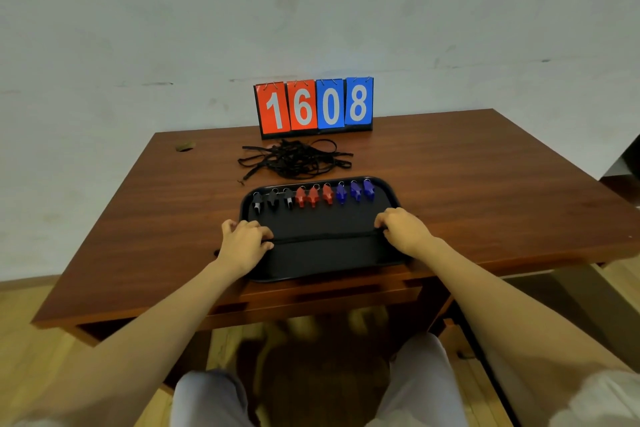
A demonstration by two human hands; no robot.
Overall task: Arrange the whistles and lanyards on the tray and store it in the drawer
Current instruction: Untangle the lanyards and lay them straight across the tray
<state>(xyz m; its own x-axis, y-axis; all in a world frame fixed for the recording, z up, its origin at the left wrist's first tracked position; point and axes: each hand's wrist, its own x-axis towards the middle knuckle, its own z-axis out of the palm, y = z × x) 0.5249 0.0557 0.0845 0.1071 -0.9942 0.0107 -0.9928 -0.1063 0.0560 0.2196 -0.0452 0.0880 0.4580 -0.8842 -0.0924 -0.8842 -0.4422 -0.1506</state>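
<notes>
A black tray [322,263] lies at the front of the wooden table. Along its far side stands a row of whistles: three black whistles [273,199] on the left, three red whistles [313,196] in the middle, three blue whistles [355,190] on the right. One black lanyard [323,237] is stretched straight across the tray's middle. My left hand [244,239] pinches its left end and my right hand [403,229] pinches its right end. A tangled pile of black lanyards [294,158] lies on the table just behind the tray.
A flip scoreboard [313,106] reading 1608 stands at the table's back edge against the wall. The shut drawer front [311,295] sits under the table edge, below the tray. A cable hole [184,147] is at the back left. My knees are under the table.
</notes>
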